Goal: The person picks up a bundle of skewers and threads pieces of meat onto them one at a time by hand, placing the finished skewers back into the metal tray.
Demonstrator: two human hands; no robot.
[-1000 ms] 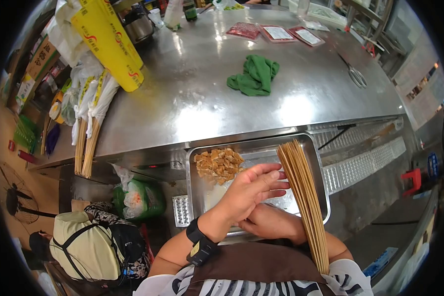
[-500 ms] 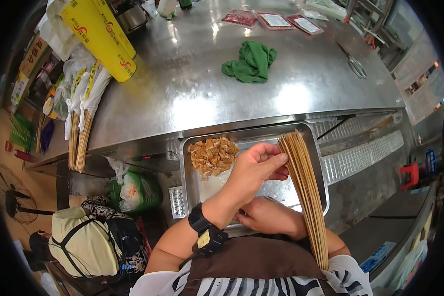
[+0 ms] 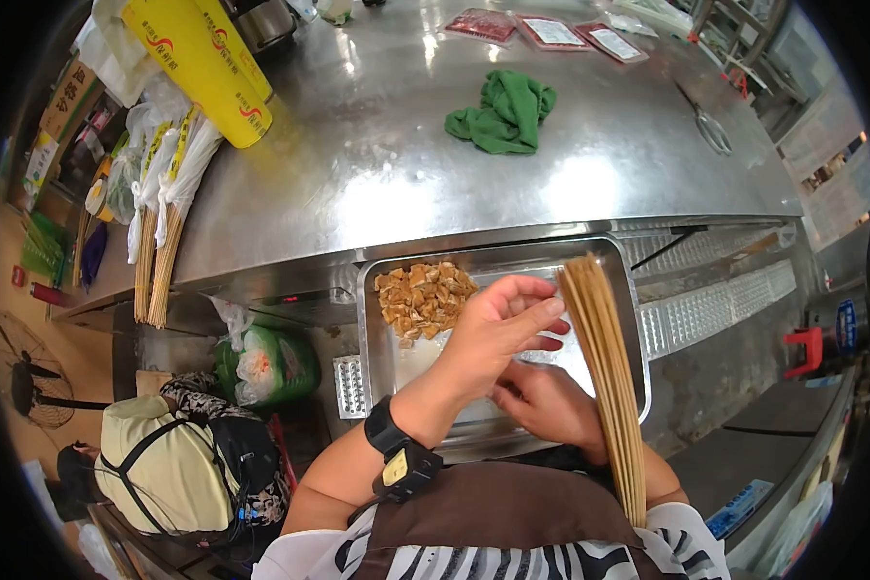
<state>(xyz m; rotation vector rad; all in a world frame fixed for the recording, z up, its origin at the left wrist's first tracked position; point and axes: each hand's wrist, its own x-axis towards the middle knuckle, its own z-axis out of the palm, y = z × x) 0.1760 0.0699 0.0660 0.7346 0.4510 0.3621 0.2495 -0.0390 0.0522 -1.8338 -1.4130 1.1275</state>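
Note:
A bundle of thin bamboo skewers (image 3: 609, 387) rests against my right forearm, its lower end at my chest and its upper ends over the tray. My left hand (image 3: 498, 333) is beside the upper ends, thumb and fingers apart, with nothing visible between them. My right hand (image 3: 549, 404) is below it, low over the tray, with fingers curled; what they hold, if anything, is hidden. A metal tray (image 3: 365, 333) sits under both hands. Brown, diced chunks of food (image 3: 425, 298) are heaped in its far left corner.
The steel table (image 3: 358, 145) holds a green cloth (image 3: 506, 111), scissors (image 3: 710, 130), red sealed packs (image 3: 551, 32) and yellow cling film boxes (image 3: 203, 68). Bagged skewers (image 3: 169, 213) lie at the left edge. A person (image 3: 164, 464) is at lower left, near a green bin (image 3: 290, 367).
My left thumb has come away from the skewers and its fingers have spread slightly. My right hand has shifted right and slightly forward. The skewer tops have moved slightly right.

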